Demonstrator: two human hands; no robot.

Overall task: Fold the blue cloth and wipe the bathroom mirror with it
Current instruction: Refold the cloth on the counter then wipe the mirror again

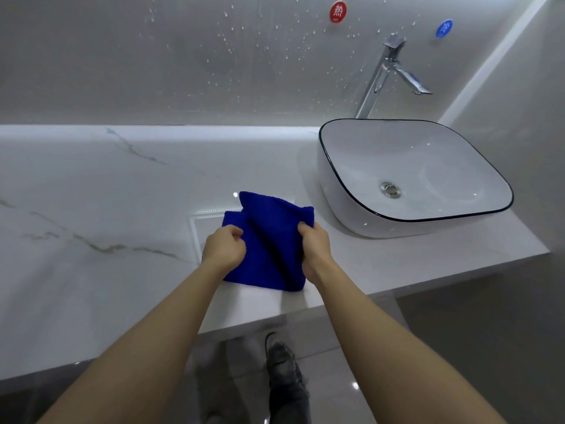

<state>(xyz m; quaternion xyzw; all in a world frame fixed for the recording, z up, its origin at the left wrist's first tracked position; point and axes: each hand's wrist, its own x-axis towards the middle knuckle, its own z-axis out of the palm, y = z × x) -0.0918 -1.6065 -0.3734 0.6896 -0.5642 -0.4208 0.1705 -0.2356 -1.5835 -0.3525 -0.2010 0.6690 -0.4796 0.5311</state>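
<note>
Left hand [224, 249]: my fingers curl round the cloth's left edge, frame centre.
Right hand [315, 247]: my fingers bunch and grip the right edge.
Blue cloth [269, 240]: stretched between both hands, partly doubled; its lower end appears to rest on the countertop [122, 194].
Step, as I judge it: folding. I should level the edges, match the corners, then press a flat pad.
Basin [336, 209]: right of the cloth, apart.
Mirror [183, 56]: upper frame, droplet-spotted, not yet wiped.

Both forearms are held extended forward. The cloth [270, 231] is gripped at opposite sides by left hand [223, 247] and right hand [316, 250].
</note>
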